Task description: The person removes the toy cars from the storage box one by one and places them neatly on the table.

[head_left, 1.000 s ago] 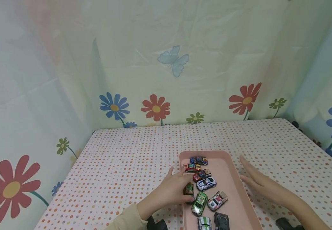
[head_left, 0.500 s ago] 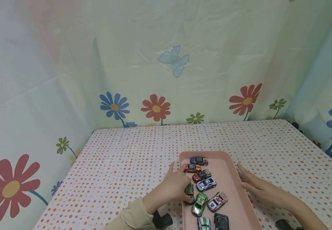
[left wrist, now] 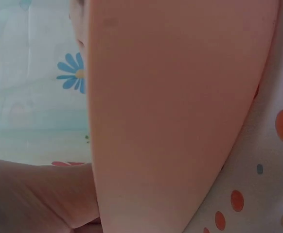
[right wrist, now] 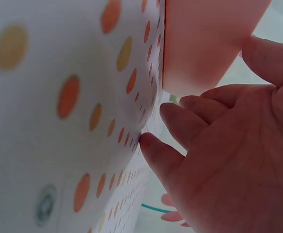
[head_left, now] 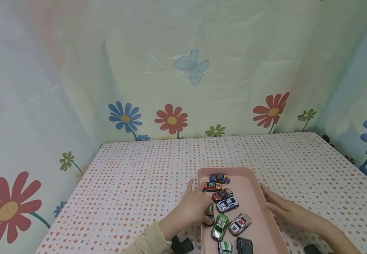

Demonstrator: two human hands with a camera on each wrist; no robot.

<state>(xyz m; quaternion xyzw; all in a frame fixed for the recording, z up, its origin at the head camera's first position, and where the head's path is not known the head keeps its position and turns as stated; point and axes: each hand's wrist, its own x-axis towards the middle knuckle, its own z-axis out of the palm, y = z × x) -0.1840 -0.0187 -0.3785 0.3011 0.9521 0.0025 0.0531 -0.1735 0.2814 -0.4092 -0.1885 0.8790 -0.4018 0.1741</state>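
My left hand [head_left: 193, 208] reaches over the left rim of a pink tray [head_left: 257, 211]. Its thumb and a curled finger pinch a small green and red toy car [head_left: 209, 213] by the left wall, partly hidden by the hand. The left wrist view is mostly filled by the tray's outer wall [left wrist: 175, 97], with part of the hand [left wrist: 44, 196] beyond the rim. Along the tray's right side my right hand [head_left: 292, 211] is held with fingers extended. In the right wrist view its thumb [right wrist: 268, 58] is against the tray wall and its fingertips are close over the tablecloth.
Several more toy cars lie in the tray, among them a green one [head_left: 220, 227], a white one [head_left: 228, 204] and a black one [head_left: 244, 245]. The dotted tablecloth [head_left: 148, 176] spreads around it. A flowered curtain [head_left: 234, 63] hangs behind the table.
My left hand has turned and drawn slightly in around the small car, covering more of it. The right hand has lowered and come closer to the tray's side. The tray hardly moved.
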